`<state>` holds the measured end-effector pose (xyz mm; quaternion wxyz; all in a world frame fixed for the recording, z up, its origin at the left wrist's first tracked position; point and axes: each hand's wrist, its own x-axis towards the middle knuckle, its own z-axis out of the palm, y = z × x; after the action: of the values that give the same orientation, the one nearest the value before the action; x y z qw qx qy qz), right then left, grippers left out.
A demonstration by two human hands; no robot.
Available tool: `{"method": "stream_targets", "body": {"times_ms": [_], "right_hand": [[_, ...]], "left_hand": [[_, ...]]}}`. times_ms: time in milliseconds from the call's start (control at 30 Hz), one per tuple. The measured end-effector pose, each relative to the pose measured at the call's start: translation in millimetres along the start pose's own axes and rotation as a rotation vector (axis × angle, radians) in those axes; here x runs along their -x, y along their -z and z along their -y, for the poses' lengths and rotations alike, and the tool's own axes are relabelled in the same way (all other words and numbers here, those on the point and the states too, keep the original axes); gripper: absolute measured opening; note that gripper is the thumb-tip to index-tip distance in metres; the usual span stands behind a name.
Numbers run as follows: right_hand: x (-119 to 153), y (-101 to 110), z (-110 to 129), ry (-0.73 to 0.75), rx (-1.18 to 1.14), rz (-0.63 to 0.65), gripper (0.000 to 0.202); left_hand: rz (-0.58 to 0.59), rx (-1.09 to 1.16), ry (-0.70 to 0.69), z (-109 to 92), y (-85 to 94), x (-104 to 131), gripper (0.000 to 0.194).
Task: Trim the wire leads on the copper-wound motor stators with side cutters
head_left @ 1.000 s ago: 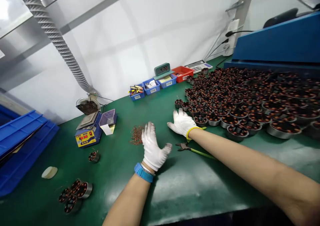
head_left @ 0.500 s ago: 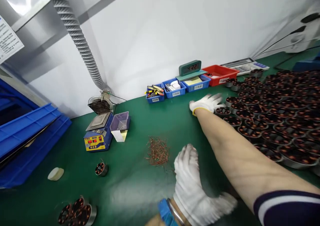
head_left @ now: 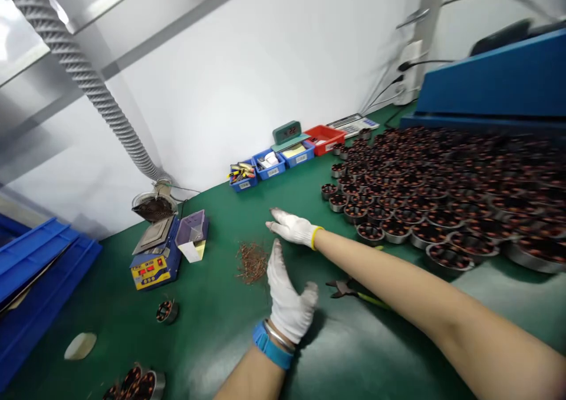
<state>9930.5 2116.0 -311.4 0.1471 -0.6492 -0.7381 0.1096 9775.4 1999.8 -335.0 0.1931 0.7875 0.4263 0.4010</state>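
Note:
My left hand (head_left: 289, 297), in a white glove with a blue band at the wrist, stands on edge over the green table, its fingers stretched and its thumb apart. It holds nothing. Just beyond its fingertips lies a pile of copper wire clippings (head_left: 252, 263). My right hand (head_left: 292, 226), gloved in white with a yellow cuff, reaches in from the right with straight fingers and nothing in them. It is above and right of the pile. Cutting pliers (head_left: 342, 288) with green handles lie partly under my right forearm. Many wound stator cores (head_left: 393, 229) crowd the table on the right.
A blue-and-yellow heating unit (head_left: 154, 264) stands at left beside a purple bin (head_left: 193, 226). One stator core (head_left: 167, 311) sits in front, with several more (head_left: 148, 385) at the bottom edge. Blue tool boxes (head_left: 269, 167), a red tray (head_left: 325, 138) and a clock (head_left: 286, 132) line the wall.
My right hand has come away from the stator cores, leftward towards the wire pile. My left hand has moved up and left beside the pile. The view has turned right, and the pliers now show.

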Motion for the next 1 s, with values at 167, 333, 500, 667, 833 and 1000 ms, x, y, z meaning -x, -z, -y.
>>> {"method": "stream_targets", "body": {"times_ms": [167, 333, 500, 667, 833, 1000], "right_hand": [[78, 11, -40, 0.020, 0.083, 0.039, 0.064], [65, 14, -72, -0.135, 0.169, 0.023, 0.055], [11, 12, -81, -0.286, 0.162, -0.023, 0.054], [-22, 16, -110, -0.493, 0.168, -0.025, 0.057], [-41, 26, -137, -0.628, 0.219, -0.023, 0.060], [-54, 35, -124, -0.673, 0.284, -0.069, 0.052]], "left_hand": [[-0.082, 0.011, -0.066, 7, -2.7, -3, 0.084], [-0.101, 0.028, -0.044, 11, 2.0, -3, 0.081], [-0.113, 0.032, -0.023, 11, 8.8, 1, 0.078], [-0.063, 0.004, 0.016, 6, 9.0, 4, 0.084], [0.035, 0.000, 0.095, -3, 9.4, 3, 0.091], [0.039, -0.012, 0.048, -6, 4.8, 1, 0.090]]}}
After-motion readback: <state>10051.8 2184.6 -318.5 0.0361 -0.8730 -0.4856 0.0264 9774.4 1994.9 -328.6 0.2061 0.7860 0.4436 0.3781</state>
